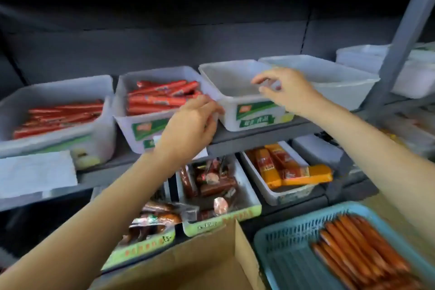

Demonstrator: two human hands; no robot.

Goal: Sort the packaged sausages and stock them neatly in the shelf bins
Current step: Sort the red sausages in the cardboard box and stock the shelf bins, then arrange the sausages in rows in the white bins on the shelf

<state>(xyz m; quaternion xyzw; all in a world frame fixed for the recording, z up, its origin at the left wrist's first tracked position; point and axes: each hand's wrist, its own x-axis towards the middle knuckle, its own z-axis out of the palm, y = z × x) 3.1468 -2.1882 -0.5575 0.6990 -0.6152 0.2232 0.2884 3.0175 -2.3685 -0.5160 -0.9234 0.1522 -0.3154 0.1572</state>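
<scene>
- While two upper bins [160, 92] already hold red sausages [155, 99] laid in rows, the stocking looks partly done and far from finished
- The empty bin [235, 87] in the middle of the upper shelf [259, 133] has nothing in it, and the bin to its right [334, 77] also shows no stock
- The lower shelf carries bins of dark packs [211, 181] lying jumbled and a bin of orange packs [294, 172], some of them crossing; by the look of it these want tidying
- The blue basket [282, 242] at lower right holds a row of orange sausages [353, 249] not yet shelved, beside a cardboard box [200, 266]; judging from that, most of the sorting is left
- The left hand [190, 125] rests at the near left corner of the empty bin, between it and the filled bin, fingers curled toward the rim; whether they grip it cannot be told
- The right hand [282, 89] sits over the empty bin's right rim, thumb and forefinger close together as if pinching the edge; blur hides whether they clamp on it
- Neither hand carries a sausage; the nearest ones lie just beside the left hand, and the basket's lot sits well below the right arm
</scene>
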